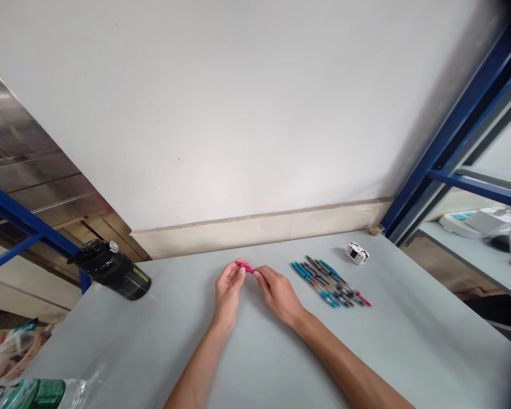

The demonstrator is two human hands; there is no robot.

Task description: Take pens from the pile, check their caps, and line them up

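A slim magenta pen (245, 267) spans the gap between my two hands, just above the table. My left hand (229, 284) grips one end, with the thumb pressed along it. The fingers of my right hand (276, 291) are closed on the other end, which they partly hide. To the right of my right hand lies a group of several pens (330, 281) side by side, with teal, black and pink parts.
The grey table (255, 352) meets a white wall behind. A black bottle (114, 270) leans in view at the left. A small white device (357, 253) and a little clear container (375, 229) sit at the back right. Green-tinted plastic (38, 393) occupies the near left corner.
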